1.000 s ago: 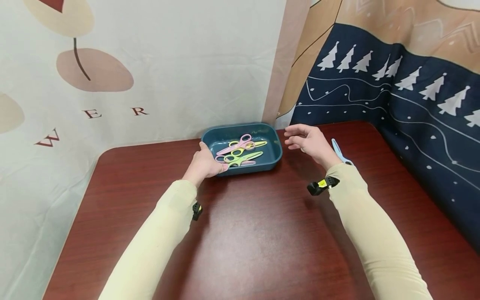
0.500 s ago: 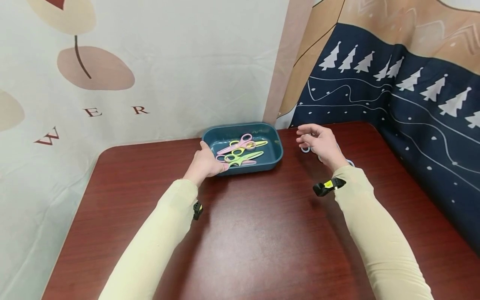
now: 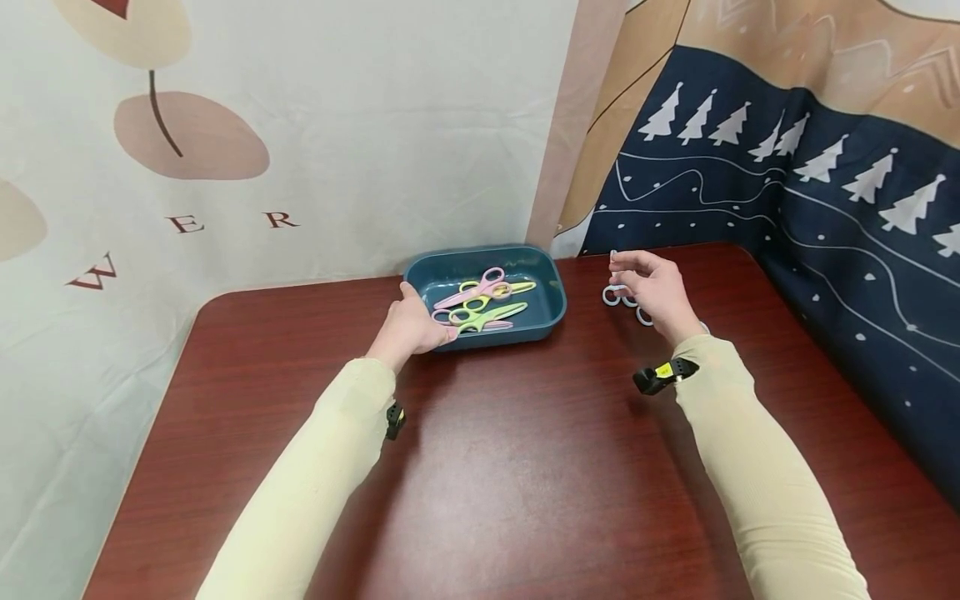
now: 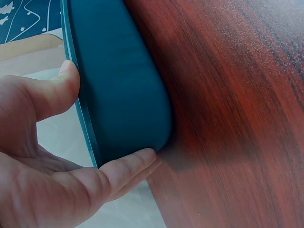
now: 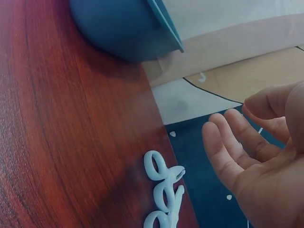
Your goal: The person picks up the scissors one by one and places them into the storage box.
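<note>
My left hand (image 3: 411, 325) holds the left end of a dark teal plastic tray (image 3: 558, 312); in the left wrist view its thumb lies at the rim and its fingers against the outer end wall. Inside the tray lie pink scissors (image 3: 491, 285), green scissors (image 3: 498, 315) and a yellow pair, partly overlapping. My right hand (image 3: 656, 292) is right of the tray with loosely bent fingers and nothing in them. Pale blue scissors (image 5: 164, 194) lie on the table close by, their finger loops showing; in the head view the hand hides much of them.
The dark red wooden table (image 3: 487, 467) reaches back to a pale cloth backdrop (image 3: 337, 167). Navy cloth with white trees (image 3: 817, 217) hangs along the right side. The tray stands at the table's back edge.
My right hand has moved rightward, away from the tray, and now overlaps the pale blue scissors; more of their loops show at its left. My left hand and the tray stay in place.
</note>
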The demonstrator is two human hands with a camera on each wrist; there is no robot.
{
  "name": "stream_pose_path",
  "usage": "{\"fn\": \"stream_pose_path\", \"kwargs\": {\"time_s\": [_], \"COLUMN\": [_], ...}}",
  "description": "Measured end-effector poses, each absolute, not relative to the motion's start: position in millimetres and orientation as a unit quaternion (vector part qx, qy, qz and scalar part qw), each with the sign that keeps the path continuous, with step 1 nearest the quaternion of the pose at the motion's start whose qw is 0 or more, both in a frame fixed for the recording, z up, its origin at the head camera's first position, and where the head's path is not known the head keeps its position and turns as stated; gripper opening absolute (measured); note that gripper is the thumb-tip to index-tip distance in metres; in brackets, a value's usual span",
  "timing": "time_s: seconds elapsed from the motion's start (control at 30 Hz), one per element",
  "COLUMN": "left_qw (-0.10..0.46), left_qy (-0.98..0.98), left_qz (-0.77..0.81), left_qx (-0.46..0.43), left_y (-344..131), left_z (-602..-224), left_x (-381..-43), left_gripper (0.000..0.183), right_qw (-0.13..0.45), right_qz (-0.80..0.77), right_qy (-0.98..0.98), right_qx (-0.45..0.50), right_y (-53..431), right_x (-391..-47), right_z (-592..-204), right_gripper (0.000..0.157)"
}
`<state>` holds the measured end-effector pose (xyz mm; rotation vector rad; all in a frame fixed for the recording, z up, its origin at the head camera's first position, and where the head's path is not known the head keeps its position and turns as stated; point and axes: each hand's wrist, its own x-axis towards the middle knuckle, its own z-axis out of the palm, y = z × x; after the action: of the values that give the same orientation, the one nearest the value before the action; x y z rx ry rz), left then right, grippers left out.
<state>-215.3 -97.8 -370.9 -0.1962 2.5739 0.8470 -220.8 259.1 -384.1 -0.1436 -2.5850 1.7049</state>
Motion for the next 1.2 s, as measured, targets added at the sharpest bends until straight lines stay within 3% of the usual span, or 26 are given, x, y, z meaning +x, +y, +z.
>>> {"fn": "stream_pose_path", "kwargs": {"time_s": [1.2], "left_qw": [0.211], "left_qy": [0.928], "left_qz": [0.301], "left_qx": [-0.065], "left_y": [-97], "left_z": [-369], "left_x": [-216], "left_gripper": [0.122], "right_qw": [0.050], "right_qz": [0.488], "right_qy": [-0.863], "right_qx": [-0.121], "right_y": [275], "right_x": [-226], "right_z": [-414], "right_gripper": [0.038]}}
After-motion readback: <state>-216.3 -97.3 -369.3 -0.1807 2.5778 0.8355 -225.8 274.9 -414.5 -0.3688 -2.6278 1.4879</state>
